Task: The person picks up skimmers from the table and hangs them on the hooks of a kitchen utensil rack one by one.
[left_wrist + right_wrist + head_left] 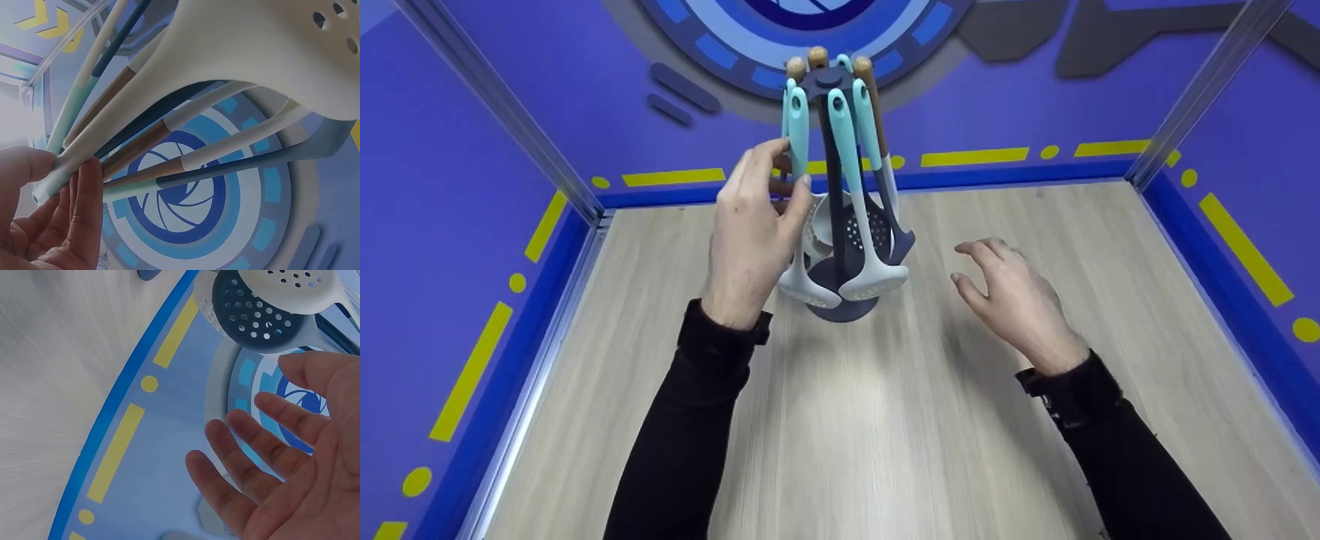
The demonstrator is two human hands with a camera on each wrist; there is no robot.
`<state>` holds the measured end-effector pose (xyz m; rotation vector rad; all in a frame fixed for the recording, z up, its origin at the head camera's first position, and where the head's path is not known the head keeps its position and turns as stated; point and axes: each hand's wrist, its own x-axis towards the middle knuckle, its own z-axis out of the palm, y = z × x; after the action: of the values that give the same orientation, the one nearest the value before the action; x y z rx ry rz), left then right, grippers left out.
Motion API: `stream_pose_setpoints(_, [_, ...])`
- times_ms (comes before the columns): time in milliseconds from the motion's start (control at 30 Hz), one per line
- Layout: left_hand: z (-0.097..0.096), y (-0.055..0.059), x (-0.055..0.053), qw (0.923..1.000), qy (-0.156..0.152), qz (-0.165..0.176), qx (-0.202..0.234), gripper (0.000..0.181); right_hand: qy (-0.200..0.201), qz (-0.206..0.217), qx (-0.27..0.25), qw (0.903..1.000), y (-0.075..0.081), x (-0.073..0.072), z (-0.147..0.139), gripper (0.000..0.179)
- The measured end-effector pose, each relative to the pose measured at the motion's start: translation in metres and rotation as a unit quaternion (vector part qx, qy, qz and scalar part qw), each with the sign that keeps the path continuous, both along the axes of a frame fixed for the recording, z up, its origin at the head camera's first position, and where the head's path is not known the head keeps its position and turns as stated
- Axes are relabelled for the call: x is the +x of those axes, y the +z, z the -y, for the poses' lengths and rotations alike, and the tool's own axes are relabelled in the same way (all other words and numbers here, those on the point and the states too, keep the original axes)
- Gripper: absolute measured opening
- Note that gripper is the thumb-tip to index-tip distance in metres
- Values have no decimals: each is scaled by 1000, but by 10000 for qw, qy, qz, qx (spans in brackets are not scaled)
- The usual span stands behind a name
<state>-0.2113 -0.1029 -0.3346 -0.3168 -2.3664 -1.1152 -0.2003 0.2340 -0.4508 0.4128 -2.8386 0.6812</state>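
A dark utensil stand (844, 311) holds several hanging kitchen utensils. My left hand (754, 217) pinches the mint handle of a white skimmer (814, 294) at the stand's front left, thumb on one side and fingers on the other. In the left wrist view, the skimmer's perforated head (253, 45) fills the upper right. Beside it hangs a second white skimmer (874, 281) with a mint handle. My right hand (1012, 300) hovers over the table right of the stand, fingers spread and holding nothing. A dark perforated utensil (256, 320) shows above its fingers in the right wrist view.
Wooden-handled utensils (864, 71) hang at the stand's rear, and a dark-headed one (901, 244) at its right. The wooden tabletop (825, 435) meets a blue patterned back wall (982, 112) close behind the stand. Metal-framed side panels (1245, 247) border the table.
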Motion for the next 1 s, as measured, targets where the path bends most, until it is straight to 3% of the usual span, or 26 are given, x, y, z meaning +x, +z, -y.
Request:
stream_pose_setpoints(467, [-1,0,-9,9994,114,-27,-313,47,-102,36,-91,9999,-1,0,-7,42])
stream_pose_setpoints(1000, [-4,-8,-17,9996,49,-13,-262,46,-103,67,-180,9998,-5,-2,-8,42])
